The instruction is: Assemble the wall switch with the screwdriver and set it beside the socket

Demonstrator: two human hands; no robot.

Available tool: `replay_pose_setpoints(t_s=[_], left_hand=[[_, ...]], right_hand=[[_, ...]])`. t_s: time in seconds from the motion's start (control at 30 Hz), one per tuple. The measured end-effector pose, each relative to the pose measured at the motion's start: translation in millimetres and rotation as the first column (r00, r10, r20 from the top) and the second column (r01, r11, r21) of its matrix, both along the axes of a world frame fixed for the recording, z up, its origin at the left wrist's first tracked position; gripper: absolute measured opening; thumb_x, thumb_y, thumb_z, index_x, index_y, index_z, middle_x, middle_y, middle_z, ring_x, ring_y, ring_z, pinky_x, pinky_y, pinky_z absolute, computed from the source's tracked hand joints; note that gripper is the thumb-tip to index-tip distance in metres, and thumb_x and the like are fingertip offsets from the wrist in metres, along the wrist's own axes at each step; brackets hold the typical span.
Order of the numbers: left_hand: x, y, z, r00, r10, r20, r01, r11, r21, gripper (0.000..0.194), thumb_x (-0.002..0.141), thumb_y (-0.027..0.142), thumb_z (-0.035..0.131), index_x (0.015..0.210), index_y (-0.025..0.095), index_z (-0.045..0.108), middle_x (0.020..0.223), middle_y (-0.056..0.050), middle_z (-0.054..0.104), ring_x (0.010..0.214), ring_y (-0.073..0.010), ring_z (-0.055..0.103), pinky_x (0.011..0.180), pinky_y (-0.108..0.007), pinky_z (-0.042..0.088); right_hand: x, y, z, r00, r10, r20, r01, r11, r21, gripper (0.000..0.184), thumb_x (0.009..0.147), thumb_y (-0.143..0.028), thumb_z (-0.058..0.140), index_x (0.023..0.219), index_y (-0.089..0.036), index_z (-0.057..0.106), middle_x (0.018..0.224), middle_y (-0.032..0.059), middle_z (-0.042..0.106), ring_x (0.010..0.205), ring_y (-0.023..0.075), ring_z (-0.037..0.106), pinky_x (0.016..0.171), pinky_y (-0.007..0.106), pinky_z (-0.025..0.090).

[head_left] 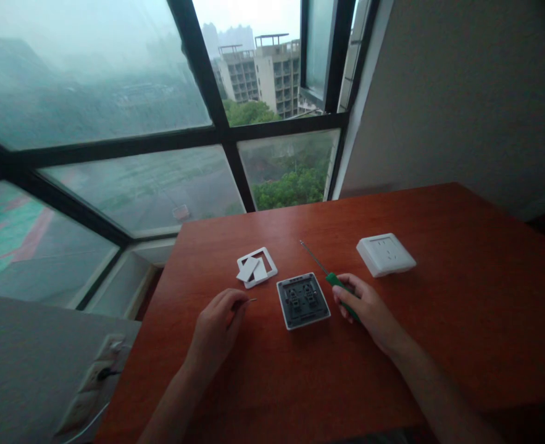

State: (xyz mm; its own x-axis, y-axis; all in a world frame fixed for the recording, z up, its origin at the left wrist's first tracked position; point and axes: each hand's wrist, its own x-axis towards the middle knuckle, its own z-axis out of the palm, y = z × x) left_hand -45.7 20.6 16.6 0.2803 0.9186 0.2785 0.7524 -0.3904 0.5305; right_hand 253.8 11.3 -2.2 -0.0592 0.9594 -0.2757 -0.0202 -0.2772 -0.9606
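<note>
Dark-framed windows [226, 126] rise past the far side of a glossy reddish-brown wooden counter [466, 296], showing pale concrete buildings [276, 77], green trees [295, 188] and haze outside; a plain grey wall [457, 98] stands to the right. On the counter, between the person's two hands, lies a square switch module with a dark grey interior and white edging [303, 301], the landmark for what follows. Left of this module, the left hand [219, 324] pinches a tiny, thin metal piece [253, 300] between its fingertips, too small to identify surely. Just right of the module, the right hand [365, 308] grasps a screwdriver with a green handle and slim metal shaft [331, 279]; its tip points away from the person, beyond the module's far edge and apart from it. Beyond the module to the left lies a white square plastic frame [273, 270], with two white rectangular plastic plates [248, 269] lying over it, overlapping. Well to the module's right, and farther back, sits a white, boxy plastic socket unit [386, 254], slotted face up.
</note>
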Motion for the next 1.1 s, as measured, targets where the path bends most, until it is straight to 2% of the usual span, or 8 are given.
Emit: replay_pose_setpoints(t_s=[0.2,0.4,0.6,1.1], left_hand=[[38.5,7.5,13.4,0.975,-0.17,0.145,0.172,0.985,0.001,0.008,0.088,0.017,0.056,0.089,0.02,0.063,0.087,-0.002,0.066,0.076,-0.0125,0.062,0.07,-0.022,0.049],[48.5,18.1,18.8,0.962,-0.274,0.017,0.274,0.961,-0.025,0.007,0.089,0.02,0.059,0.088,0.02,0.066,0.087,-0.003,0.067,0.078,-0.0145,0.064,0.071,-0.024,0.05],[50.0,23.7,21.0,0.949,-0.301,-0.094,0.301,0.954,-0.012,0.009,0.089,0.018,0.058,0.087,0.019,0.066,0.086,-0.003,0.068,0.076,-0.0154,0.064,0.069,-0.025,0.05],[54.1,22.6,15.0,0.936,-0.31,-0.165,0.32,0.947,0.034,0.013,0.093,0.022,0.054,0.085,0.019,0.064,0.085,-0.003,0.066,0.078,-0.0173,0.063,0.073,-0.028,0.05]], right_hand=[[-1.1,0.7,-4.9,0.998,0.036,0.054,-0.038,0.999,0.032,0.034,0.084,-0.049,0.059,0.099,-0.019,0.054,0.073,-0.003,0.052,0.051,0.0089,0.046,0.044,0.022,0.035],[-0.6,0.0,-7.0,0.996,0.058,0.062,-0.061,0.997,0.051,0.032,0.085,-0.047,0.057,0.1,-0.019,0.054,0.073,-0.003,0.052,0.052,0.0091,0.047,0.043,0.022,0.037],[-1.4,0.4,-7.6,0.995,0.071,0.069,-0.076,0.995,0.071,0.03,0.086,-0.046,0.057,0.099,-0.019,0.054,0.073,-0.0031,0.053,0.052,0.0091,0.048,0.044,0.022,0.038],[-3.1,0.9,-6.1,0.991,0.082,0.11,-0.091,0.993,0.082,0.029,0.086,-0.044,0.056,0.098,-0.018,0.053,0.068,-0.0043,0.052,0.051,0.0094,0.048,0.044,0.022,0.037]])
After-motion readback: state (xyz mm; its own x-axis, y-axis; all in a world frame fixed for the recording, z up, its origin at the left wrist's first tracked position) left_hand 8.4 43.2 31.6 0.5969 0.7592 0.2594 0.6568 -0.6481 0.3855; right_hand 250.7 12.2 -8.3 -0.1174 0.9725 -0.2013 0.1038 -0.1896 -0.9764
